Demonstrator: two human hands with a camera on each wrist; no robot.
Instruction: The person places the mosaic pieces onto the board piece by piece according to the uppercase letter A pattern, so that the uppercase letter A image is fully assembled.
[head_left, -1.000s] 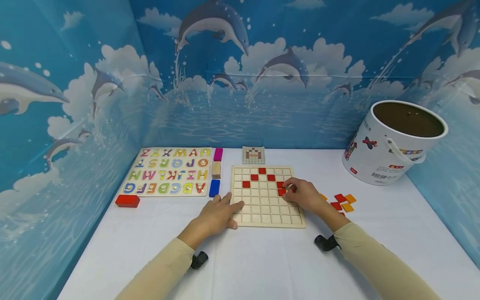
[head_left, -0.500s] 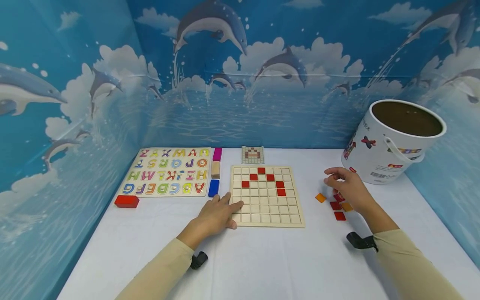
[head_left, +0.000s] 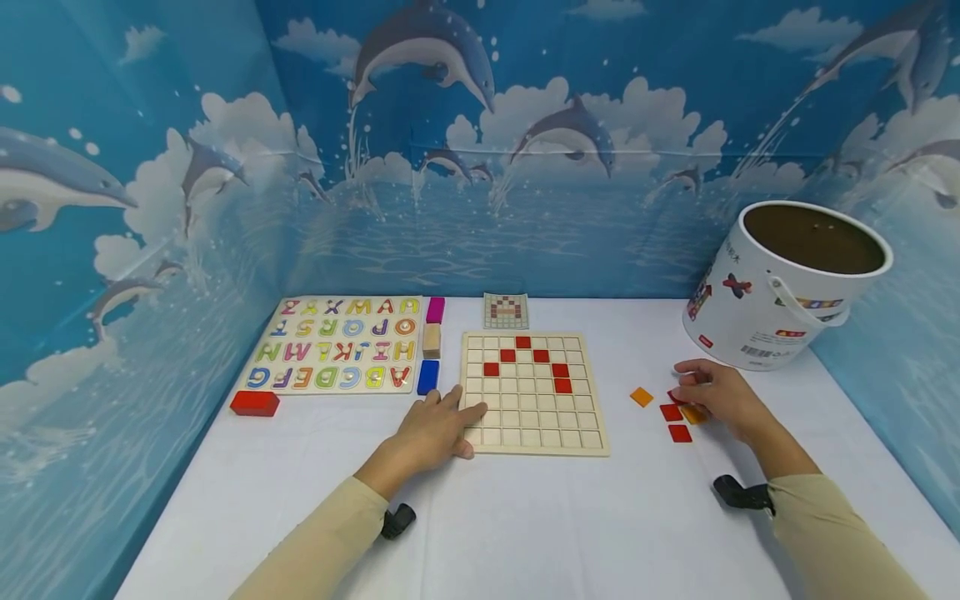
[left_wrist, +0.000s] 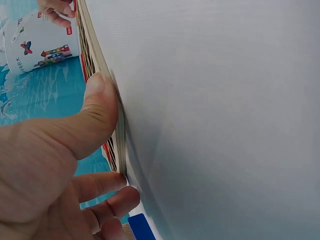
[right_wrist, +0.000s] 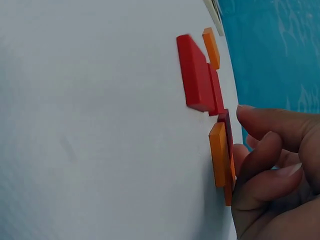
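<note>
Tiles, red and orange squares, lie loose on the white surface toward its right edge, between the grid board and the white bucket. I see my right hand down on them, fingers curled, pinching at an orange tile. My left hand lies flat and relaxed, thumb against the board's near left corner.

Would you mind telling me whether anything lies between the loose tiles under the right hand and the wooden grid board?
Nothing blocks that stretch. The right hand rests on the loose tiles, and only bare white table plus one stray orange tile separates them from the grid board. The left hand presses the board's far, left corner.
</note>
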